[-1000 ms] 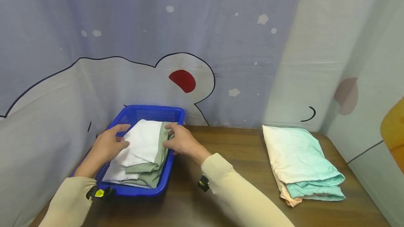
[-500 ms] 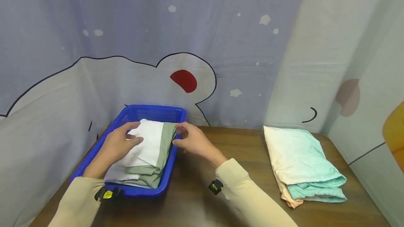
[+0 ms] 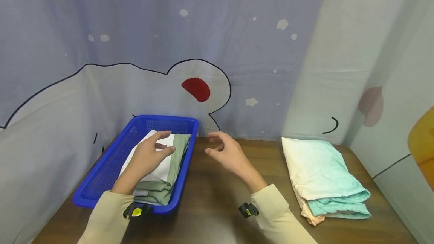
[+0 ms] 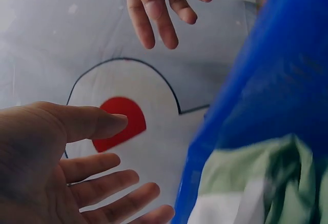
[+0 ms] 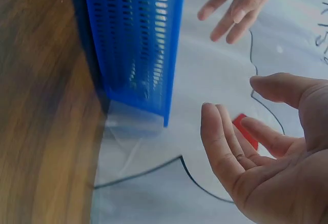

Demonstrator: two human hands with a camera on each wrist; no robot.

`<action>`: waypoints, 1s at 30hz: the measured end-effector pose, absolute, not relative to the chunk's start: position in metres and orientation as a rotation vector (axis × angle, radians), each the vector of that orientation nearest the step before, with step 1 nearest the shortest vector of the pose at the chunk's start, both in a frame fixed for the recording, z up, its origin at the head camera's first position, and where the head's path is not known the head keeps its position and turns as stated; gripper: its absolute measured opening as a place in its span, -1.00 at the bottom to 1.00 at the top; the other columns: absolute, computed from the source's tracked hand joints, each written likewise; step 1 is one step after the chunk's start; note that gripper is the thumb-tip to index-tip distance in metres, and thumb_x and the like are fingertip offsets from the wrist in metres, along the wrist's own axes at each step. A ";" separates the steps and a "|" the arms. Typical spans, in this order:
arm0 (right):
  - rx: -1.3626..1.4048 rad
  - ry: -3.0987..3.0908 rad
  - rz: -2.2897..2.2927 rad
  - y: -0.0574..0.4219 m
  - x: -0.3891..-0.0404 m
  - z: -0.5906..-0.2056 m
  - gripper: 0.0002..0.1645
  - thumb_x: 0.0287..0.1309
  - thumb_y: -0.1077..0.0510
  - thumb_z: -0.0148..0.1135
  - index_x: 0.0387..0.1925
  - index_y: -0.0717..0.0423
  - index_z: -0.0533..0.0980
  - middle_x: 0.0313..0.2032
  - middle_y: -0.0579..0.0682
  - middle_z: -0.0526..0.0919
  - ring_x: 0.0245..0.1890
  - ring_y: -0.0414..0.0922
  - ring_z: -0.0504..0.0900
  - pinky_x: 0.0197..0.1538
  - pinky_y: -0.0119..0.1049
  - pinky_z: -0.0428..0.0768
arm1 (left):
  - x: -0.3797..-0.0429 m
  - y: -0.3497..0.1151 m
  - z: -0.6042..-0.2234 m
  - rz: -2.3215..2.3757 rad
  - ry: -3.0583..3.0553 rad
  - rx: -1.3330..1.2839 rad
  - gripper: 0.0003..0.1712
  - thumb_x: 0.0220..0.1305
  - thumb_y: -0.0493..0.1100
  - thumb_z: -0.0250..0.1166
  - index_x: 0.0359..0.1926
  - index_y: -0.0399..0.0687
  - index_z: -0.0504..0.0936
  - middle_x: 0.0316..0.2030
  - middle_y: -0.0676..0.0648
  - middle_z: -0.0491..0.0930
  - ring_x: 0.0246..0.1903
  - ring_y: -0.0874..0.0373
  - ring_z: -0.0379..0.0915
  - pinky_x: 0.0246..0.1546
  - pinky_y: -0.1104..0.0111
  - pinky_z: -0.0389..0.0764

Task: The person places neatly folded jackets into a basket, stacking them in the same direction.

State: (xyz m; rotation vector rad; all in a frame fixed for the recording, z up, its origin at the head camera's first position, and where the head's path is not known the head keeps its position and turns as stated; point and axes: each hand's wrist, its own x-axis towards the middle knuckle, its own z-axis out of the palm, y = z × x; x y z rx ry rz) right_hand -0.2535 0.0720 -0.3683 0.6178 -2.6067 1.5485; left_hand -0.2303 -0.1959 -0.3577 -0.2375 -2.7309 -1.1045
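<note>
My left hand (image 3: 147, 157) hovers over the folded white and green cloth (image 3: 179, 150) in the blue basket (image 3: 91, 183), its fingers loosely bent and holding nothing. To the right of the basket, above the table, my right hand (image 3: 230, 155) hangs in the air with thumb and fingers apart and nothing between them. In the left wrist view the left fingers are spread, beside the basket's blurred blue wall (image 4: 277, 65). The right wrist view has the basket's slotted side (image 5: 133, 44) and the right palm (image 5: 282, 183). Part of the cloth is hidden behind my left hand.
On the right of the brown wooden table (image 3: 210, 210) lies a folded cloth (image 3: 322, 168), cream fading into turquoise. A printed curtain (image 3: 251, 67) hangs along the back and sides, close behind the basket.
Both hands have moved right. The right hand has left the cloth's right edge and the basket's rim; the left has shifted from the cloth's left side to over its middle.
</note>
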 end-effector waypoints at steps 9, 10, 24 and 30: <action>0.499 -2.592 1.456 0.109 -0.243 -0.371 -0.39 0.32 0.19 0.45 0.36 0.08 0.53 0.20 0.08 0.64 -0.11 -0.08 0.70 -0.08 -0.07 0.68 | -0.234 -0.161 -0.363 -1.231 -2.651 -0.264 -0.37 0.44 -0.09 0.39 0.45 -0.17 0.51 0.36 -0.32 0.53 0.15 -0.23 0.65 -0.01 -0.10 0.68; 0.487 -2.590 1.446 0.113 -0.242 -0.373 -0.39 0.32 0.19 0.45 0.37 0.09 0.53 0.20 0.10 0.63 -0.11 -0.08 0.71 -0.07 -0.06 0.68 | -0.234 -0.156 -0.363 -1.244 -2.640 -0.262 -0.37 0.43 -0.09 0.40 0.44 -0.17 0.52 0.35 -0.32 0.54 0.15 -0.22 0.65 -0.01 -0.09 0.68; 0.304 -2.586 1.432 0.171 -0.224 -0.386 -0.37 0.40 0.13 0.41 0.41 0.15 0.47 0.27 0.19 0.57 0.06 0.09 0.68 -0.02 0.02 0.69 | -0.234 -0.095 -0.380 -1.452 -2.459 -0.341 -0.44 0.34 -0.20 0.47 0.34 -0.15 0.62 0.18 -0.23 0.68 0.04 -0.14 0.70 0.01 -0.09 0.66; 0.221 -2.561 1.480 0.191 -0.218 -0.388 -0.37 0.41 0.13 0.39 0.42 0.16 0.46 0.31 0.19 0.56 0.09 0.11 0.68 -0.06 -0.09 0.69 | -0.233 -0.074 -0.389 -1.509 -2.445 -0.352 -0.47 0.35 -0.17 0.47 0.31 -0.10 0.64 0.22 -0.16 0.67 0.05 -0.11 0.71 -0.04 -0.06 0.69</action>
